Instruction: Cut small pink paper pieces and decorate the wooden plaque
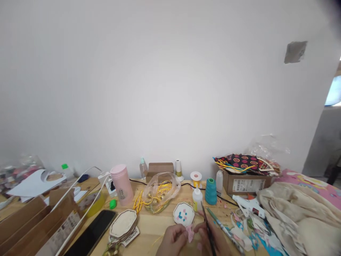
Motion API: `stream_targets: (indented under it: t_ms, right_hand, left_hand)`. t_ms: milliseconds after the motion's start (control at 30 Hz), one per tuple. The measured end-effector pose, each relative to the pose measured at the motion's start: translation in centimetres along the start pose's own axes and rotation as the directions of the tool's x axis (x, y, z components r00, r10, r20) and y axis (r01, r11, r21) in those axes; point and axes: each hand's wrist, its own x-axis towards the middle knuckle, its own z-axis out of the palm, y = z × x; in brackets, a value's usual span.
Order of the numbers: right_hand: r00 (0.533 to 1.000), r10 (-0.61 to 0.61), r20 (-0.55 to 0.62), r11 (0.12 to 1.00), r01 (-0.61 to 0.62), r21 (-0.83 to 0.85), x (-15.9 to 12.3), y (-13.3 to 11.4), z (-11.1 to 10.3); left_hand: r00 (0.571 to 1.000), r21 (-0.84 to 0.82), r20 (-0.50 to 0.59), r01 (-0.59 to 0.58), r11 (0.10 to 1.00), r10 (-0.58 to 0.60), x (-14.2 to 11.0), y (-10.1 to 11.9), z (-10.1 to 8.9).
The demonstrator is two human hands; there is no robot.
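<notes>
My left hand (172, 242) is closed, pinching a small pink scrap of fabric (189, 233) between thumb and fingers. Facing it, my right hand (217, 241) is closed around a dark, slender tool (209, 229) that points up and away; whether it is tweezers or scissors I cannot tell. The right fingertips come close to the scrap's other side. Just beyond both hands lies a white scallop-edged piece (189, 212) with small blue and pink bits on it. Behind it stands a white squeeze bottle (197, 199) with a pointed tip.
Right of the hands are a teal thread cone (210, 192), a green pen (221, 224) and piled fabric scraps (245, 231). On the left are a stack of scalloped pieces (123, 223), a phone (92, 233), a pink tumbler (122, 185) and a bag of yellow cord (161, 193).
</notes>
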Motion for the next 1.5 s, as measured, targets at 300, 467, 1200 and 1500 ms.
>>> stream_targets:
  t_ms: [300, 467, 1200, 1500]
  right_hand:
    - [0.976, 0.206, -0.069, 0.952, -0.183, 0.247, 0.2, -1.0, 1.1]
    - [0.972, 0.212, -0.102, 0.956, -0.184, 0.228, 0.0, -1.4, 1.1]
    - [0.988, 0.087, -0.127, 0.992, -0.074, 0.103, -0.1, -2.3, 0.7]
    - [0.982, 0.181, -0.049, 0.972, -0.171, 0.161, -0.1, -2.7, -0.2]
  left_hand:
    - [0.994, 0.065, 0.088, -0.077, 0.995, 0.071, 0.5, -0.9, -0.2]
    - [0.985, 0.116, 0.14, -0.116, 0.986, 0.099, 0.0, 0.0, -0.1]
    - [0.99, -0.059, 0.069, -0.116, 0.991, 0.12, 1.5, 1.9, 0.0]
    - [0.998, -0.196, -0.062, -0.013, 0.981, 0.001, 3.1, 2.1, 0.2]
